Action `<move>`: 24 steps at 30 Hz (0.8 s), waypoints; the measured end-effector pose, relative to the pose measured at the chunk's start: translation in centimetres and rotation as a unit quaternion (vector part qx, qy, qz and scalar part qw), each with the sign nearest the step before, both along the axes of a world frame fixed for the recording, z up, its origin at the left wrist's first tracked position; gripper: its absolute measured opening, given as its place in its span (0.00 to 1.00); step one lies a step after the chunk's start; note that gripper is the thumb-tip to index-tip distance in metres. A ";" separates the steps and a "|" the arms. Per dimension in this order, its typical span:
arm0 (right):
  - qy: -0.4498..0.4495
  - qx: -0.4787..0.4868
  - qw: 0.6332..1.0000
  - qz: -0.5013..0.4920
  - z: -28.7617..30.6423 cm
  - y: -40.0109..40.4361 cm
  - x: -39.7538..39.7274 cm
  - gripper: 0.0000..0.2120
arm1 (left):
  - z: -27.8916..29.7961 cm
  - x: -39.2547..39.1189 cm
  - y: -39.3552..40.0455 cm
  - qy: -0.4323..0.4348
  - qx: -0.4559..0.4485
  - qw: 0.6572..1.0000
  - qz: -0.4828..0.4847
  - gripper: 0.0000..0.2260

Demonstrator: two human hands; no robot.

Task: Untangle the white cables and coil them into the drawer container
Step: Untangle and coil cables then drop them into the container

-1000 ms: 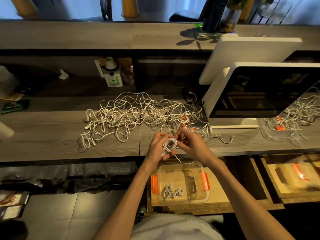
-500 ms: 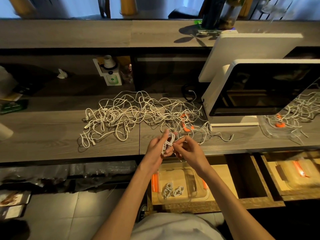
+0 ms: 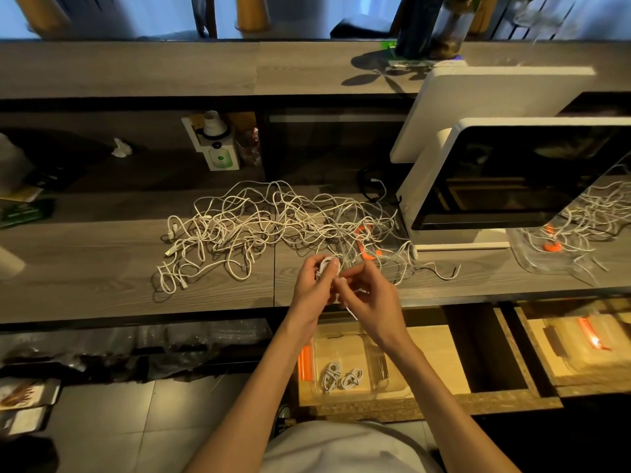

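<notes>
Two coiled white cables [image 3: 341, 379] lie in the clear plastic drawer container [image 3: 382, 367]. Above it, left hand [image 3: 312, 288] and right hand [image 3: 370, 295] pinch a third coil [image 3: 326, 266]. Beyond lies the unsorted white tangle [image 3: 273, 227].

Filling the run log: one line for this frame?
left hand: holds small white cable coil | right hand: pinches its tail | clear plastic drawer container: two coils inside

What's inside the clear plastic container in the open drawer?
Two small coiled white cables lie on the floor of the clear plastic container with orange latches. The person's forearms cover its upper part, so anything there is hidden.
</notes>
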State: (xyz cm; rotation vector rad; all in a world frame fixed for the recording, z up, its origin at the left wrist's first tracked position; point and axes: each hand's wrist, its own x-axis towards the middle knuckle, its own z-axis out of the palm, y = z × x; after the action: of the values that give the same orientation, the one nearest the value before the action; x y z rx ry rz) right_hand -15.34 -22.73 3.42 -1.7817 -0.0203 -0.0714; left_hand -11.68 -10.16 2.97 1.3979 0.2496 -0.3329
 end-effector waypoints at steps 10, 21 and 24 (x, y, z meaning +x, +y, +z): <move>-0.049 -0.046 0.997 -0.040 -0.5 -0.7 0.9 0.05 | 0.0 0.4 -0.1 0.031 -0.081 0.995 -0.044 0.22; -0.081 -0.113 0.990 -0.012 -1.0 -0.5 1.3 0.03 | -0.4 0.5 -0.6 0.047 0.031 0.996 -0.071 0.26; -0.086 -0.137 0.987 0.021 -1.3 -0.7 0.9 0.05 | -0.6 0.7 -0.4 0.074 0.036 0.995 -0.057 0.30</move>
State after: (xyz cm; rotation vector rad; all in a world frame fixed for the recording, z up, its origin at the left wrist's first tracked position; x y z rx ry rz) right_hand -14.44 -23.42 2.10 -2.0439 -0.2009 -0.1990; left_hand -10.97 -10.53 2.38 1.4631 0.3069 -0.5274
